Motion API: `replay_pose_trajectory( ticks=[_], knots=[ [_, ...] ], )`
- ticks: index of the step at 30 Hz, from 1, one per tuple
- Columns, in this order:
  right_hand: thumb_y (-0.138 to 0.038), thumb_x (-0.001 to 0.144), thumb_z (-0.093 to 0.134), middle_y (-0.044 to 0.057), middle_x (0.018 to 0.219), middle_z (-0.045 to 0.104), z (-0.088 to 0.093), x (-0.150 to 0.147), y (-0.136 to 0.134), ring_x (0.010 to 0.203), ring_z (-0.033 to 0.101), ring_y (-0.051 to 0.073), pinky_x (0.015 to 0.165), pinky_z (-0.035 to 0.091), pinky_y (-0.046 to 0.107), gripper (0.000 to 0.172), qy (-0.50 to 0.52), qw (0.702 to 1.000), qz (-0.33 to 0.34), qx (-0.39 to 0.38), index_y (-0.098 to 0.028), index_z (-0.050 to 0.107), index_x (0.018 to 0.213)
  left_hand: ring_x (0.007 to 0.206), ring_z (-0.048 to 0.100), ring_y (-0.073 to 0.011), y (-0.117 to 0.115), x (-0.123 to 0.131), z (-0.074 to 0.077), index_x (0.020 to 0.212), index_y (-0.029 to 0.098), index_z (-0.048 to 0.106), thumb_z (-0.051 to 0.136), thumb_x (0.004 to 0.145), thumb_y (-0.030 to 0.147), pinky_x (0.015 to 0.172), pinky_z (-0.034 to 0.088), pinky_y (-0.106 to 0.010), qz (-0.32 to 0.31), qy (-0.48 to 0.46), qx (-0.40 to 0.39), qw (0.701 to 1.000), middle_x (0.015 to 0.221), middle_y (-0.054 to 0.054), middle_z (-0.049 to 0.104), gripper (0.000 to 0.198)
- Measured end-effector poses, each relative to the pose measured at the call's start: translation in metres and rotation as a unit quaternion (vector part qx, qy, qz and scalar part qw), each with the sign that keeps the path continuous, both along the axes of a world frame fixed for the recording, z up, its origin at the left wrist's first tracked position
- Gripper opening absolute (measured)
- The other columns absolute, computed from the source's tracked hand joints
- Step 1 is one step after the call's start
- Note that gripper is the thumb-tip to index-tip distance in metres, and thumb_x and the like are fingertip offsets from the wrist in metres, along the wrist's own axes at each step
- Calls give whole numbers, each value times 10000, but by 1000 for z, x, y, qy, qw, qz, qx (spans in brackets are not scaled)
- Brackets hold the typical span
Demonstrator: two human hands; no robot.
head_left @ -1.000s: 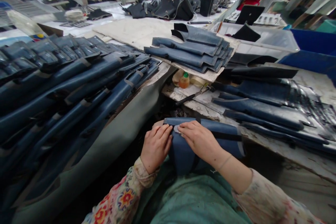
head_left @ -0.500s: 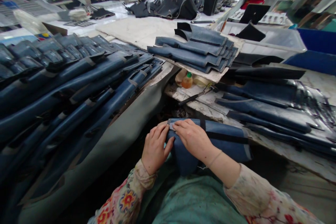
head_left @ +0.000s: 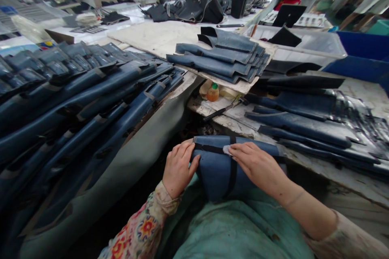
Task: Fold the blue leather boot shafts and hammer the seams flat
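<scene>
Across my lap lies a blue leather-like panel (head_left: 214,172) with black strips (head_left: 209,148) that cross on it. My left hand (head_left: 178,166) grips the panel's left edge, thumb on top; its fingertips beneath are hidden. Between the fingertips of my right hand (head_left: 258,164) is a small whitish flat piece (head_left: 226,149). It presses on the panel where the two strips cross. The right forearm hides part of the panel's right end.
Rows of blue panels (head_left: 100,85) cover the left table. More lie stacked on a board (head_left: 142,34) ahead and on the right bench (head_left: 304,129). A hammer-like tool (head_left: 220,111) and a small orange bottle (head_left: 213,92) sit in front. People work farther back.
My right hand has slid right along the black strip with the whitish piece, away from my left hand. My left hand keeps its hold on the edge.
</scene>
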State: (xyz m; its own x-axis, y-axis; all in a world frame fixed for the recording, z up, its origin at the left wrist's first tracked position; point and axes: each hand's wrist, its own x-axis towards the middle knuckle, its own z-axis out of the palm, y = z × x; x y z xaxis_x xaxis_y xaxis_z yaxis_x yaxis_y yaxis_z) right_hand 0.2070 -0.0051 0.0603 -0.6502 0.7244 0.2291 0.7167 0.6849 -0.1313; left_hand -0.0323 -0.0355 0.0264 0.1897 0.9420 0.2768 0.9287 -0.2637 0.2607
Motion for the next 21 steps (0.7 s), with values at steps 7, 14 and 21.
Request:
replay_pose_trajectory(
  ticks=[7,14,21],
  knots=[
    [-149,882,444,70,1113,612,-8,34,-26,989,534,193,911,459,354,289,24,996,-77,23,-145,602,1125,1062,486,-253,0,-1,-5,1182,145,533,452,888,342,897,415,-391,-8,16,18,1000,1206,-92,568,363],
    [-169,895,421,75,1127,608,-16,43,-43,1013,550,186,910,470,350,304,73,989,-131,6,-167,593,1145,1100,493,-255,-1,14,-3,1215,171,520,440,890,258,932,369,-418,-15,39,64,997,1203,-97,579,346],
    [-171,893,420,79,1109,619,-16,37,-45,1001,568,188,894,488,354,301,82,985,-154,13,-182,602,1132,1106,496,-207,4,82,5,1228,146,512,399,909,237,1011,364,-385,-178,-21,6,984,1192,-81,584,350]
  ],
)
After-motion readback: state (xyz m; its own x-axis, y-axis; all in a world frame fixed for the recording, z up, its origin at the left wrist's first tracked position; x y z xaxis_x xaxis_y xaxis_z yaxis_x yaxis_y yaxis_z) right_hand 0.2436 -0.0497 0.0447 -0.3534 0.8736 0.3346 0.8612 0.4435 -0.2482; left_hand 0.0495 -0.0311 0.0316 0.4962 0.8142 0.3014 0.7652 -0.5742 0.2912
